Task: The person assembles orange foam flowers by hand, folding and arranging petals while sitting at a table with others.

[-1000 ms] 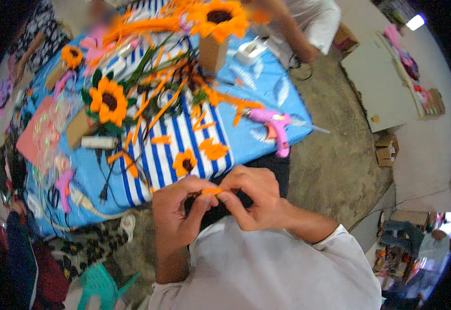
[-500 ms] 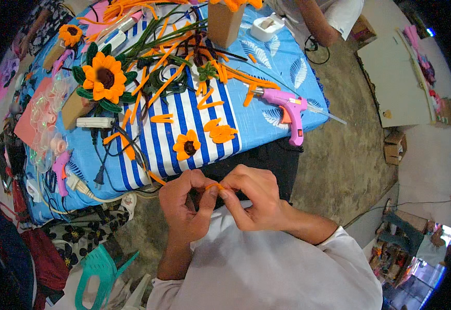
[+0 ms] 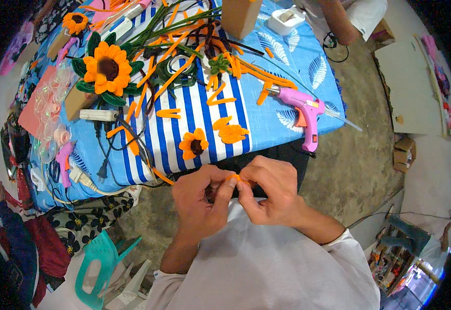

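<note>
Over my lap, at the table's front edge, my left hand (image 3: 202, 199) and my right hand (image 3: 269, 190) meet and pinch one short orange pipe cleaner (image 3: 237, 178) between thumbs and fingers. Most of it is hidden by the fingertips. Just beyond them on the striped cloth lies a small orange pipe-cleaner flower (image 3: 193, 144) with a dark brown centre. Right of it sits a bundle of orange petals (image 3: 231, 132). Bent orange pipe-cleaner pieces (image 3: 168, 113) are scattered farther back. A large sunflower (image 3: 109, 71) with green leaves stands at the left.
A pink glue gun (image 3: 304, 111) lies at the table's right, a clear glue stick out its back. A power strip (image 3: 98, 115) with cables, a second pink glue gun (image 3: 64, 161) and green tape (image 3: 176, 70) are left and centre. Another person's arm (image 3: 336, 23) shows at the far right.
The view has shifted, so the table and hands appear a little farther right. Both hands still pinch the orange piece, their fingertips slightly rearranged around it.
</note>
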Motion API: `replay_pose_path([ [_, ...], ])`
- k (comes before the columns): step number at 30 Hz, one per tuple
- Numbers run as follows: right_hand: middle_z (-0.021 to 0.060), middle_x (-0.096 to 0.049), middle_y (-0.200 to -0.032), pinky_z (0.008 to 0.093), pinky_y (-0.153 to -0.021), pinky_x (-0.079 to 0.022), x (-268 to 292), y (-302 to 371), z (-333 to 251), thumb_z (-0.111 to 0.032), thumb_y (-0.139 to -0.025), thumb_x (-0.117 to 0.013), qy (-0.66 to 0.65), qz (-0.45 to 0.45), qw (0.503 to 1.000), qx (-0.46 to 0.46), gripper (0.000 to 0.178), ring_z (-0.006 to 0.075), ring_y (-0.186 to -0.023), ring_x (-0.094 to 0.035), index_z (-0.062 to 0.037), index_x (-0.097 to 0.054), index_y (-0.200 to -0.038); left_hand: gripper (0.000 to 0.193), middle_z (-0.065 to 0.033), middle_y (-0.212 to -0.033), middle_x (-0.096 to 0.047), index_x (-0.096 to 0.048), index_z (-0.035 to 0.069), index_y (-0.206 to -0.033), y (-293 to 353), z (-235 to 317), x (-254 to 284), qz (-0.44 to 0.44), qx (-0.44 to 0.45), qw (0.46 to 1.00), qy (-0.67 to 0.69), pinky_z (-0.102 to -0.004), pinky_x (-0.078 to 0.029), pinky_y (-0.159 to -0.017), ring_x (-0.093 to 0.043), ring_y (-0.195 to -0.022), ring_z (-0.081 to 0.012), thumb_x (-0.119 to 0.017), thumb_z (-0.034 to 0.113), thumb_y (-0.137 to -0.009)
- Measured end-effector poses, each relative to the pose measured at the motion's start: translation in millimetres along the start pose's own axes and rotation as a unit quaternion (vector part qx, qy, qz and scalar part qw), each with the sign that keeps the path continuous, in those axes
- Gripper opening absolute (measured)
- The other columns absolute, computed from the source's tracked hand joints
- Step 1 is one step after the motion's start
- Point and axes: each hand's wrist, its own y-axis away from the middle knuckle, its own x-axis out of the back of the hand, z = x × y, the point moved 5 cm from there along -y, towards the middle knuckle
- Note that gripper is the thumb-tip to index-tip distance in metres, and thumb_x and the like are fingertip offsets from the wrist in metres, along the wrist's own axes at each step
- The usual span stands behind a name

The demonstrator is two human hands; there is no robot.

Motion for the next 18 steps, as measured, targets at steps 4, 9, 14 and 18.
replay_pose_path([
  [4, 0.0103, -0.056, -0.068, 0.035, -0.049, -0.045, 8.1, -3.7, 2.1, 0.004, -0.073, -0.069, -0.002, -0.029, 0.999, -0.028, 0.013, 0.0251, -0.054, -0.057, -0.0002, -0.06, -0.081, 0.009, 0.0002, -0.059, -0.056, -0.073, 0.001, -0.093, -1.1, -1.0, 1.7, -0.005, -0.02, 1.0, 0.014, -0.0233, -0.037, -0.047, -0.048, -0.049, -0.0055, -0.071, 0.002, -0.084],
  [9, 0.0135, -0.06, -0.072, 0.0376, -0.055, -0.049, 15.5, -14.4, 17.9, 0.001, -0.077, -0.067, 0.069, -0.042, 0.987, -0.141, 0.009, 0.0304, -0.06, -0.063, 0.001, -0.061, -0.083, 0.017, -0.0048, -0.07, -0.061, -0.073, -0.001, -0.1, 10.3, -22.2, 28.7, 0.151, 0.021, 0.988, 0.041, -0.0223, -0.04, -0.056, -0.053, -0.06, -0.008, -0.07, -0.001, -0.084],
  [14, 0.0147, -0.063, -0.079, 0.042, -0.062, -0.051, 3.9, -23.3, 36.5, -0.006, -0.081, -0.069, 0.13, -0.068, 0.972, -0.183, 0.009, 0.0326, -0.069, -0.066, -0.0012, -0.063, -0.086, 0.028, -0.0085, -0.083, -0.064, -0.071, 0.0, -0.106, 4.9, -41.5, 59.6, 0.22, 0.044, 0.973, -0.047, -0.0238, -0.042, -0.061, -0.056, -0.069, -0.0131, -0.067, -0.007, -0.079],
  [18, 0.0137, -0.064, -0.079, 0.0414, -0.062, -0.051, -7.9, -29.6, 43.1, -0.009, -0.081, -0.072, 0.151, -0.099, 0.966, -0.184, 0.011, 0.0318, -0.069, -0.066, -0.0023, -0.064, -0.086, 0.049, -0.0071, -0.108, -0.065, -0.069, 0.01, -0.116, -23.2, -31.7, 56.4, 0.074, -0.029, 0.983, -0.164, -0.031, -0.047, -0.072, -0.058, -0.085, -0.0217, -0.063, -0.012, -0.072],
])
